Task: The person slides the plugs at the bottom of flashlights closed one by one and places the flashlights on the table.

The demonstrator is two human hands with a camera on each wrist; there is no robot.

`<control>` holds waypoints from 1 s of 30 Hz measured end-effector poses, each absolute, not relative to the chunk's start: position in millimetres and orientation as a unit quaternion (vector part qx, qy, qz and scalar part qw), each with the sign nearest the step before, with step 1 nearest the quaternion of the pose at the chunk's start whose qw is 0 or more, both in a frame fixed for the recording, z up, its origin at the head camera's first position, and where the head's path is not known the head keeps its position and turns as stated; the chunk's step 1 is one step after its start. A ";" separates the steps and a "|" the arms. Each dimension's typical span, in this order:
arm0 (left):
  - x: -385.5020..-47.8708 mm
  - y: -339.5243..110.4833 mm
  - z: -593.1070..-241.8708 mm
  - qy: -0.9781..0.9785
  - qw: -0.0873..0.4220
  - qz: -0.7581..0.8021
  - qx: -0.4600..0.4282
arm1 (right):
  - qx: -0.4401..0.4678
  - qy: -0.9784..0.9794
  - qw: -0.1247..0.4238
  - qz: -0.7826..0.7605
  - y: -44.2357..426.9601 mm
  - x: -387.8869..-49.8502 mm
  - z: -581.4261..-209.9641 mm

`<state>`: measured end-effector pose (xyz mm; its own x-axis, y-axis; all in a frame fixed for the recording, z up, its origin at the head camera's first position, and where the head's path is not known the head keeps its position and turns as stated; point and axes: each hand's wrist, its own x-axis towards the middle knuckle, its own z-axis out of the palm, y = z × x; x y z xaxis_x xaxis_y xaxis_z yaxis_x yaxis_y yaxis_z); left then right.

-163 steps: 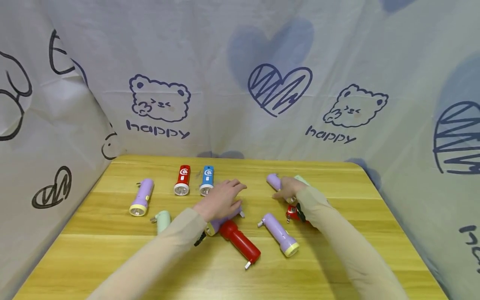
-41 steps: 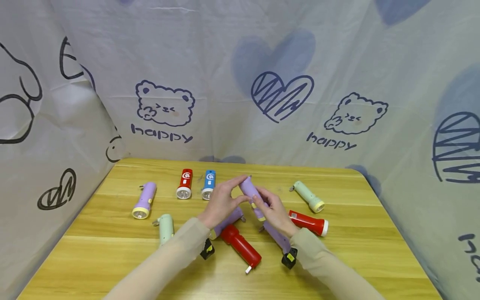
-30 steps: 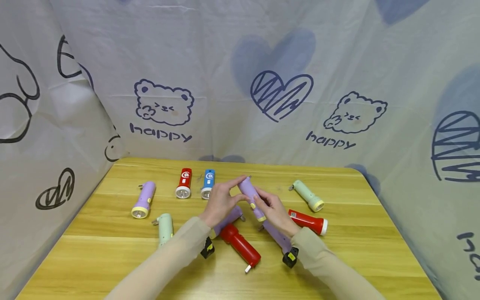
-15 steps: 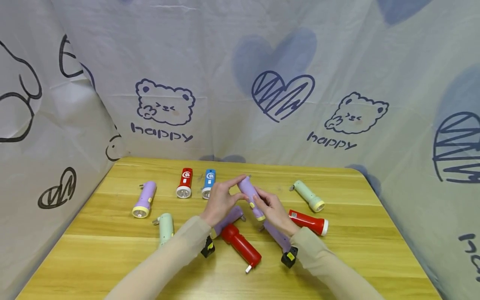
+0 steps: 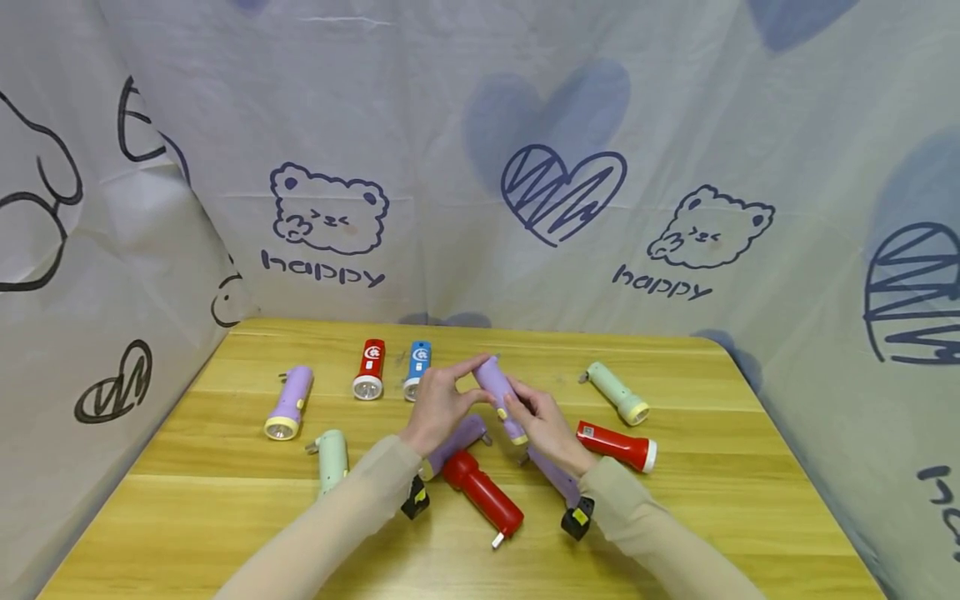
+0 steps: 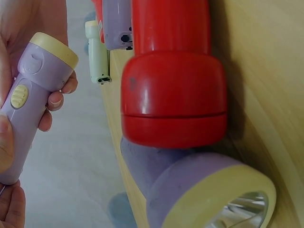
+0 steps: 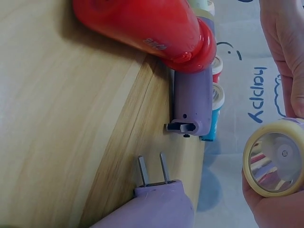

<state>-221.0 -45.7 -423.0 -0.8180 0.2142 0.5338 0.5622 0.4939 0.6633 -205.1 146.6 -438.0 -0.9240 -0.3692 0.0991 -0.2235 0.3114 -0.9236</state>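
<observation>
A purple flashlight with a pale yellow rim is held above the middle of the table, tilted, its head toward the person. My left hand pinches its tail end between thumb and index finger. My right hand grips the body nearer the head, thumb beside the yellow switch. In the right wrist view the clear lens looks unlit. Below the hands lie a red flashlight, a purple flashlight touching its head, and another purple flashlight with two metal prongs, partly hidden by the right wrist.
Left on the wooden table are a purple flashlight and a green flashlight. Small red and blue flashlights stand farther back. At right lie a green flashlight and a red flashlight. Printed cloth hangs behind.
Earlier my right hand was at the purple flashlight at back right; it has since brought it to the middle, where my left hand took its tail. Over the last second the flashlight shifted only slightly.
</observation>
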 end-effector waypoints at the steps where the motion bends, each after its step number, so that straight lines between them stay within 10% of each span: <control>1: -221.0 -45.8 -423.1 -0.843 0.196 -0.446 -0.230 | -0.183 0.809 0.063 -0.555 146.4 -205.2 -438.2; 30: -220.8 -46.6 -416.4 -0.842 0.223 -0.448 -0.200 | -0.152 0.785 0.081 -0.595 139.0 -203.1 -435.3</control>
